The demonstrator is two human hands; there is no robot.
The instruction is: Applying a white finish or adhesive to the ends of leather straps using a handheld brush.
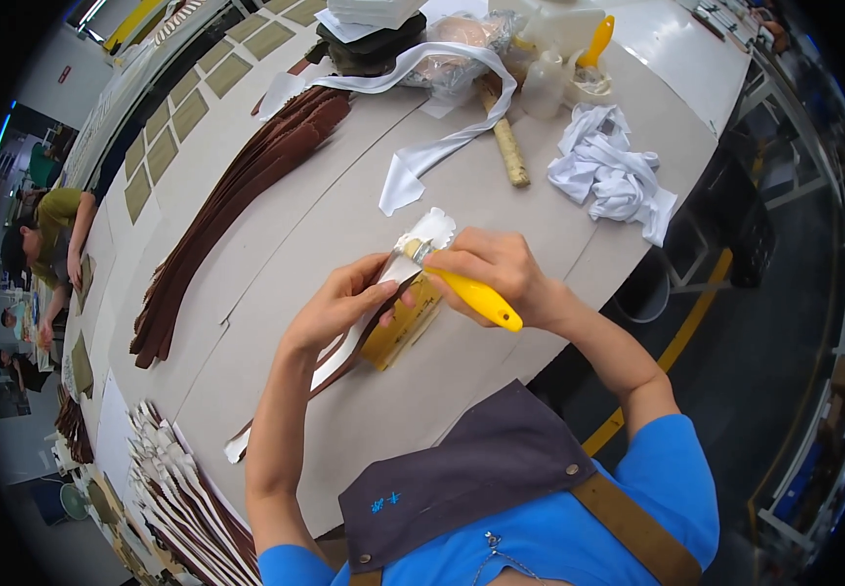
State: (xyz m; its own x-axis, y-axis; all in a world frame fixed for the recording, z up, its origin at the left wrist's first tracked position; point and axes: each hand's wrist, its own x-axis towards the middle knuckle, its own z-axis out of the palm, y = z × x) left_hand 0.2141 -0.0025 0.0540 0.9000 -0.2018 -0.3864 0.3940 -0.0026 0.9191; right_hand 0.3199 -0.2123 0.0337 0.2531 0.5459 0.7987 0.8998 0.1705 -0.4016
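Note:
Between the fingers and thumb of my left hand [344, 301] runs a long strap [337, 361], brown on one face and white on the other. Its wide scalloped white end points away from me. My right hand [501, 269] grips a brush [478, 299] with a yellow handle, fingers wrapped around it. The bristles touch the white face close to the strap's far end. Under the strap sits a yellow block [383, 342], partly covered by my left fingers. The strap's near end trails past my left forearm on the table.
Brown strips [217, 220] lie bundled at the far left; more brown-and-white strips [183, 488] lie near left. A white ribbon [422, 166], a stick-like handle [507, 146], a crumpled white cloth [613, 176] and a second yellow brush [595, 44] lie beyond. A co-worker [56, 230] works at left.

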